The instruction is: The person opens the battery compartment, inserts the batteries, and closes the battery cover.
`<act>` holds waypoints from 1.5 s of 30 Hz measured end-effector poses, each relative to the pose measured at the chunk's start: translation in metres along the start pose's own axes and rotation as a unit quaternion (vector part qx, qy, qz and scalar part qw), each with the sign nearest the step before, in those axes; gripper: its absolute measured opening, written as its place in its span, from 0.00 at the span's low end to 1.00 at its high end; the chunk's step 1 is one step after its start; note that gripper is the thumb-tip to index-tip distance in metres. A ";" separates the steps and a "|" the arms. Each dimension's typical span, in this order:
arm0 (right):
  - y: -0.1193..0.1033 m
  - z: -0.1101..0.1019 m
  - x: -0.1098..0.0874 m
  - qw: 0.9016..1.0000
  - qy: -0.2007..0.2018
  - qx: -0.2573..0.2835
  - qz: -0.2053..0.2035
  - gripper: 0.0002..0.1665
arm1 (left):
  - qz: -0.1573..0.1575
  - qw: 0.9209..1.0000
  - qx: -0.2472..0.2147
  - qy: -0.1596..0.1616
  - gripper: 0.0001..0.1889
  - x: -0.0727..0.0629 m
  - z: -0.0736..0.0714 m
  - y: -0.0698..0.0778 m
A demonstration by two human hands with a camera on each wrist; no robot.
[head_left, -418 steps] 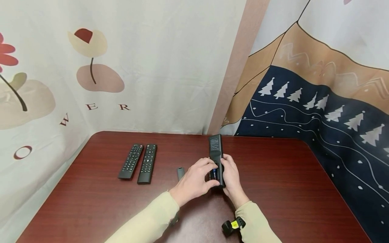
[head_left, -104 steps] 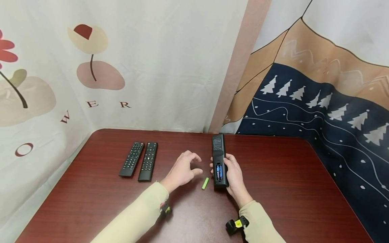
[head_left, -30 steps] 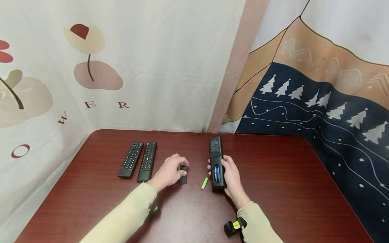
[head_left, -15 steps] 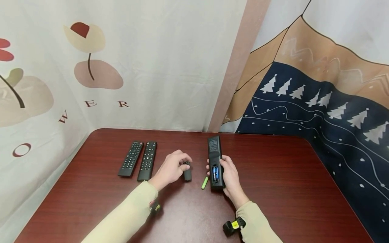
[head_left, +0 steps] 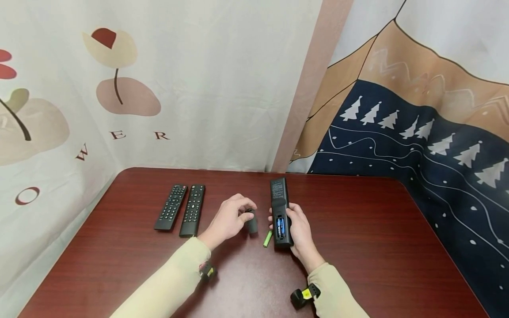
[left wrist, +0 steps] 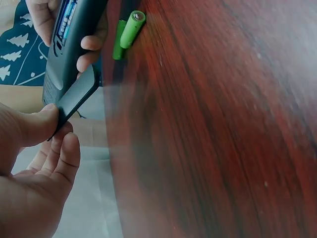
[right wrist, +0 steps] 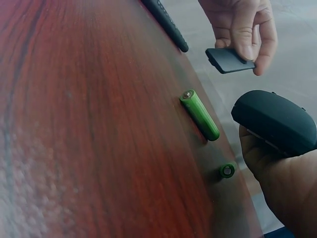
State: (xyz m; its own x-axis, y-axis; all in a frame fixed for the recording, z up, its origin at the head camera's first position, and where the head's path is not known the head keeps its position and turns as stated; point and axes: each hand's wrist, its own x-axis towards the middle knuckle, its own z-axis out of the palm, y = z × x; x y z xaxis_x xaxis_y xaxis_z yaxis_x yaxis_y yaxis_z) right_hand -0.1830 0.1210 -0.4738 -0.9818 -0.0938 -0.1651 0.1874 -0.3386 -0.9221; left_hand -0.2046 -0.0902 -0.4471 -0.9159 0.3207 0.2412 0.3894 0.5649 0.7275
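Note:
My left hand (head_left: pixel 226 221) pinches a dark battery cover (head_left: pixel 252 226) between thumb and fingers, a short way left of the remote control. In the left wrist view the cover (left wrist: pixel 78 95) slants toward the remote. My right hand (head_left: pixel 302 234) grips that black remote control (head_left: pixel 279 192) by its lower half, back side up. Its compartment lies uncovered, with blue batteries (head_left: pixel 280 228) inside. A green battery (head_left: pixel 267 239) lies on the table just left of the remote. The right wrist view shows two green batteries, one lying lengthwise (right wrist: pixel 200 116) and one end-on (right wrist: pixel 227 170).
Two more black remote controls (head_left: pixel 171 210) lie side by side at the left of the dark red wooden table (head_left: pixel 358 247), buttons up. A white printed curtain (head_left: pixel 218 88) hangs behind the table, and a navy one with trees (head_left: pixel 381 145) at the right.
Earlier, my left fingers were at the remote's compartment; then my left hand drew away and took hold of the cover. Over the last second it carries the cover right, toward the remote.

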 end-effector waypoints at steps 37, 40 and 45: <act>0.005 0.006 0.001 0.998 0.031 -0.051 -0.008 0.20 | 0.040 0.998 -0.053 -0.017 0.09 0.004 0.017 0.029; 0.004 0.007 0.000 0.998 0.030 -0.050 -0.007 0.20 | 0.042 0.997 -0.058 -0.021 0.09 0.005 0.018 0.031; 0.005 0.007 0.001 0.998 0.027 -0.047 -0.005 0.20 | 0.047 0.996 -0.071 -0.030 0.10 0.006 0.022 0.031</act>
State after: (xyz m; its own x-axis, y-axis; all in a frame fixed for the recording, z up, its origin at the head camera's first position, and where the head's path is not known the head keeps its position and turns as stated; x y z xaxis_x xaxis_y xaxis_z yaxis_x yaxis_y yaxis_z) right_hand -0.1828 0.1125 -0.4759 -0.9842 -0.0388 -0.1726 0.1768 -0.2488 -0.9523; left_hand -0.1955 -0.0542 -0.4372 -0.8671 0.4136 0.2775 0.4516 0.4178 0.7883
